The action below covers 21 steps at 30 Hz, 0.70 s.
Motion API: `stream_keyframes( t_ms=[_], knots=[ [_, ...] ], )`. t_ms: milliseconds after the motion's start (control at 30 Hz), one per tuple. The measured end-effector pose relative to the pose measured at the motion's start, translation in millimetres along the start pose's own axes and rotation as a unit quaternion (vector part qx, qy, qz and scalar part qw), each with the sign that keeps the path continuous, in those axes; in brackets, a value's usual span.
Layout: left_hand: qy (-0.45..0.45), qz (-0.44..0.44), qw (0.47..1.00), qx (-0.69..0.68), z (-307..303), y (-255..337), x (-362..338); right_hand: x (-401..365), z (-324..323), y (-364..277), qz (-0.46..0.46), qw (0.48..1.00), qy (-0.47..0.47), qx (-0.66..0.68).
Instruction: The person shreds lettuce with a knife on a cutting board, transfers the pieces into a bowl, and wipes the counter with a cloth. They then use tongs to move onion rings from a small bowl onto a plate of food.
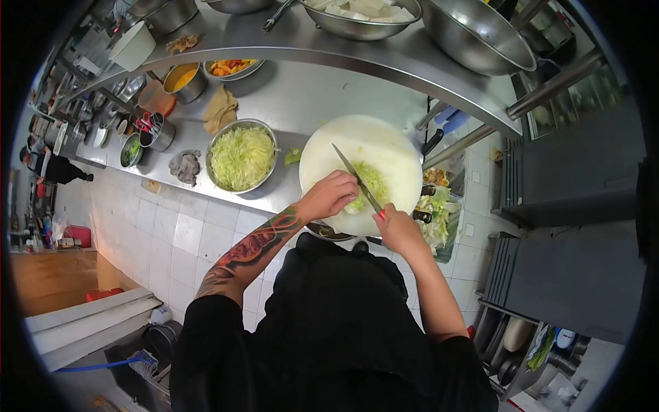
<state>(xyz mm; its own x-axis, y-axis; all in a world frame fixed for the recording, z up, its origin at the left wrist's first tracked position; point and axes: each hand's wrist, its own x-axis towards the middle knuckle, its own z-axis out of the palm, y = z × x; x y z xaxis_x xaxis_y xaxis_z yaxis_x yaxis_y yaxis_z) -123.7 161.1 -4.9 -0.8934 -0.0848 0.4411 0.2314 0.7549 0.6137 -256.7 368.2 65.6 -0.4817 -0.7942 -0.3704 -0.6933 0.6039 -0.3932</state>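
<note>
A round white cutting board (384,141) lies on the steel counter with a mound of pale green cabbage (371,182) on it. My left hand (328,196) presses down on the cabbage at the board's near edge. My right hand (397,226) grips the handle of a long knife (355,178), whose blade slants across the cabbage beside my left fingers. A metal bowl (241,158) full of shredded cabbage sits just left of the board.
A grey rag (185,167) and a tan cloth (221,108) lie on the counter. Pots and small bowls stand at the left. A steel shelf (384,58) above holds large bowls. Cabbage scraps fill a bin (439,216) right of the board.
</note>
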Motion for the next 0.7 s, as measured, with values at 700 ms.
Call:
stream_keyframes(
  t_ms=[700],
  knots=[
    [-0.004,-0.021,1.0,0.001,0.0,8.1,-5.4,-18.9,13.5,9.4,0.028,0.999,-0.013,-0.032]
  ],
)
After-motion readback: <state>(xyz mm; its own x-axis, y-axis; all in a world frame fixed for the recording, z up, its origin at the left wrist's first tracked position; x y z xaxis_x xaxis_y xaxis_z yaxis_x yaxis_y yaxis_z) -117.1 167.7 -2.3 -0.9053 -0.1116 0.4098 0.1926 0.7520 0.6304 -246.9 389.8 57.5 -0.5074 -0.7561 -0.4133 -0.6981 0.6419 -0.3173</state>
